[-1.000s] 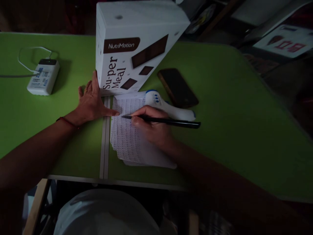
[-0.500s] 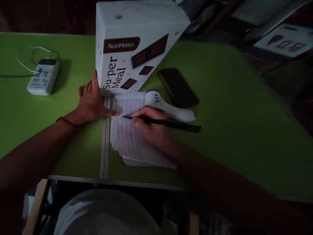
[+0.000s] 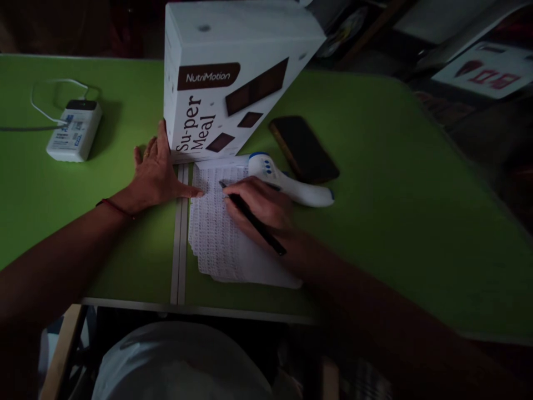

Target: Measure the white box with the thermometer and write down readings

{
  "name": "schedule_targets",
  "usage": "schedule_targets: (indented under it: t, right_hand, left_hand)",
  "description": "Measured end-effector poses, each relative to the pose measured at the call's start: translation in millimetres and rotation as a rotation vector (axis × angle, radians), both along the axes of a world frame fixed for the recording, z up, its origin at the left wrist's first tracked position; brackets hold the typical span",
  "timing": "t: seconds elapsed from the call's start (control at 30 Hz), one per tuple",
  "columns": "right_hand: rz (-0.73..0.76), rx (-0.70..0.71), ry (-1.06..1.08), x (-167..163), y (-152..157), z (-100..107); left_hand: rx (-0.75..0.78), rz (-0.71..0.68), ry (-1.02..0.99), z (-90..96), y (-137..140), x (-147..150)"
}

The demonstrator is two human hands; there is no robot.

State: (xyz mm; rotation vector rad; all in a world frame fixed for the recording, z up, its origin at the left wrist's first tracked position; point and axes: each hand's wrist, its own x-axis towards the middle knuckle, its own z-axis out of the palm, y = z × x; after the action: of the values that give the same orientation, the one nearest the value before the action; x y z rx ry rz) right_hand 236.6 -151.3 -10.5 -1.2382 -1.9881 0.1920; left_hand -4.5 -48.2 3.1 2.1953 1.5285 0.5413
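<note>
A black pen (image 3: 259,223) is pinched in my right hand (image 3: 266,206), its tip over the handwritten sheets (image 3: 216,239). Rows of small writing cover the left part of the stacked paper. My left hand (image 3: 154,175) lies spread on the table, thumb reaching onto the left edge of the paper, fingers beside the lower left corner of a white box (image 3: 250,50) marked NutriMotion. Just beyond my right hand, a white and blue infrared thermometer (image 3: 310,193) lies across the top right of the paper, partly hidden by the hand.
A dark phone (image 3: 306,147) lies right of the box on the green table (image 3: 395,222). At the left sits a white charger block (image 3: 75,133) with cables. A metal seam (image 3: 179,255) runs down the tabletop beside the paper.
The pen tip has moved up and slightly right on the paper. The pen's rear end has swung down and left. My left hand stays in place.
</note>
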Motion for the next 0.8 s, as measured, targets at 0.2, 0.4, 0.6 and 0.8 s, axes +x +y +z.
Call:
schedule_targets:
  t: [0.2,0.4,0.6,0.8]
  right_hand:
    - [-0.037,-0.285,0.346,-4.1,-2.8,5.8]
    - [0.065,-0.364,0.472,-6.5,3.3,6.3]
    - [0.026,-0.318,0.38,-1.8,4.2,-0.9]
    - [0.148,-0.07,0.035,0.8,0.4,-3.3]
  left_hand:
    - [0.004,-0.003,-0.017,1.7,-0.9,1.4]
    - [-0.015,0.026,0.045,5.9,-3.3,4.0]
    - [0.046,-0.03,-0.023,-8.7,4.3,-4.0]
    - [0.073,-0.059,-0.176,-15.4,10.0,-12.5]
